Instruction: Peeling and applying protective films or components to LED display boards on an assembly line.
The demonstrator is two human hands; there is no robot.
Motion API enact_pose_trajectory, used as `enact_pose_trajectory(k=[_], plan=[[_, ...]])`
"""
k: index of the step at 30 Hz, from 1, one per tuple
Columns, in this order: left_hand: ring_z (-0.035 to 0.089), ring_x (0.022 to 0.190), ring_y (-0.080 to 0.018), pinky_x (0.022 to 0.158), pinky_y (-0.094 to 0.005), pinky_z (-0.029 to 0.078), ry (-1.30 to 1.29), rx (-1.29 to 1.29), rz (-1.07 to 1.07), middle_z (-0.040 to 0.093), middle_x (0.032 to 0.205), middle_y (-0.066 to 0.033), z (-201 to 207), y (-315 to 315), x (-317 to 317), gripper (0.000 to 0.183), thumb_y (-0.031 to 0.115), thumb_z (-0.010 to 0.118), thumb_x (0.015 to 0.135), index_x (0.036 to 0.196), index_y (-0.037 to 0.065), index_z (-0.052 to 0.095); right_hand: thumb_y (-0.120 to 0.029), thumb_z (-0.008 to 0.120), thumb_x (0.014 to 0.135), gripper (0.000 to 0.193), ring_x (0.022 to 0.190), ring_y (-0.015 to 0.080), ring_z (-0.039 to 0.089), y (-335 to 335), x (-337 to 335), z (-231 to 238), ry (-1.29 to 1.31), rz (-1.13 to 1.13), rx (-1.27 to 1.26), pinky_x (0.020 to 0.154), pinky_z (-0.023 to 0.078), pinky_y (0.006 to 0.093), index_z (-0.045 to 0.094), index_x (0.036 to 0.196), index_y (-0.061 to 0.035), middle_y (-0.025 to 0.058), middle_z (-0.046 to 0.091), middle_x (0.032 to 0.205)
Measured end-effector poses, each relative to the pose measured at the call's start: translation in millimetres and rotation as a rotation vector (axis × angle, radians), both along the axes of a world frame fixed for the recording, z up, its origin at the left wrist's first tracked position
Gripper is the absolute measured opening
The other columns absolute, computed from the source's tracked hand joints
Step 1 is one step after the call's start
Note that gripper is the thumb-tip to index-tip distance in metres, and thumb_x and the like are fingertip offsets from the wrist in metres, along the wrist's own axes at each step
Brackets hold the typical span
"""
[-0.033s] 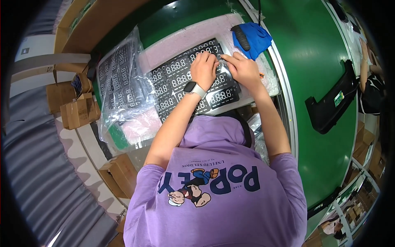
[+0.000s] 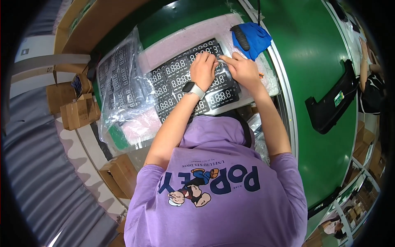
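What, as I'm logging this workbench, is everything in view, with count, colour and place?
Display panels: many, black with pale digits, under the hands
Pad: one, pale pink, beneath the panels
Clear bag: at least one, transparent, left, with black panels inside
Cloth: one, blue, beyond the right hand
Grip: one, black, on the cloth
Worktops: two, green, either side of a metal rail
Moulded part: one, black, right worktop
Cardboard boxes: several, brown, mostly left
Curtain: grey, far left
Co-worker: one, dark clothing, far right
Rim items: too small to tell
Shirt: one, purple, lower middle
Watch: one, dark face, left wrist
Left hand, right hand: bare, at the panels
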State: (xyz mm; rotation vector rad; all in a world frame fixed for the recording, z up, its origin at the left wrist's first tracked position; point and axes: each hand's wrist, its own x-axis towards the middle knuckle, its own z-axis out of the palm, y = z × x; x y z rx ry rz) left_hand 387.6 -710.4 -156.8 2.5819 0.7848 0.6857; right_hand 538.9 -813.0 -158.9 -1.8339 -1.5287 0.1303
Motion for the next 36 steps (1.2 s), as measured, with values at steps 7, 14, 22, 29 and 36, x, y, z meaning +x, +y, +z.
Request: enact_pose_trajectory(k=[7, 14, 22, 29, 36], plan=[[0.063, 0.08, -0.0365, 0.068, -0.0475, 0.05, 0.299, -0.347, -0.176, 0.065, 0.084, -0.0141, 56.5, 18.4, -63.2, 0.008, 0.014, 0.055, 0.092, 0.095, 0.008, 0.058, -0.014, 0.062, 0.085, 0.029, 0.065, 0.0291, 0.063, -3.5, -5.4, -0.7, -0.094, -0.012, -0.159, 0.06, 0.052, 0.043, 0.077, 0.107, -0.0258, 0.0049, 0.058, 0.079], [0.065, 0.068, -0.0398, 0.06, -0.0482, 0.048, 0.421, -0.138, 0.52, 0.063, 0.065, -0.0162, 87.7, 51.3, -126.6, 0.03, 0.033, 0.07, 0.084, 0.076, 0.007, 0.057, -0.017, 0.062, 0.085, 0.027, 0.07, 0.0294, 0.065, 0.8, 8.0, 1.4, 0.118, 0.067, -0.208, 0.064, 0.051, 0.0385, 0.076, 0.109, -0.016, 0.0089, 0.063, 0.079], [0.066, 0.086, -0.0334, 0.074, -0.0409, 0.053, -0.112, -0.201, 0.074, 0.064, 0.098, -0.0161, 39.2, 43.1, -27.1, 0.031, -0.016, 0.056, 0.072, 0.096, 0.003, 0.064, -0.025, 0.068, 0.086, 0.02, 0.078, 0.0355, 0.068, 46.7, 9.9, -0.9, 0.162, -0.24, -0.12, 0.07, 0.054, 0.0454, 0.069, 0.085, -0.0054, 0.0137, 0.068, 0.088], [0.065, 0.075, -0.0318, 0.066, -0.0413, 0.052, 0.015, -0.037, 0.205, 0.064, 0.087, -0.0095, 10.2, 38.1, 15.5, 0.015, 0.018, 0.074, 0.081, 0.093, 0.009, 0.07, -0.025, 0.065, 0.089, 0.018, 0.07, 0.0375, 0.067, 55.5, -7.5, -13.4, -0.025, -0.338, -0.125, 0.063, 0.054, 0.0473, 0.064, 0.086, -0.0072, 0.0128, 0.063, 0.087], [0.064, 0.072, -0.0288, 0.063, -0.0395, 0.05, -0.055, -0.096, 0.211, 0.064, 0.085, -0.0073, -1.9, 43.2, 17.5, 0.012, 0.02, 0.074, 0.081, 0.088, 0.01, 0.072, -0.024, 0.066, 0.088, 0.015, 0.069, 0.0365, 0.066, 61.1, 1.5, -14.6, -0.082, -0.244, -0.091, 0.06, 0.053, 0.0464, 0.064, 0.086, -0.0091, 0.0102, 0.063, 0.086]])
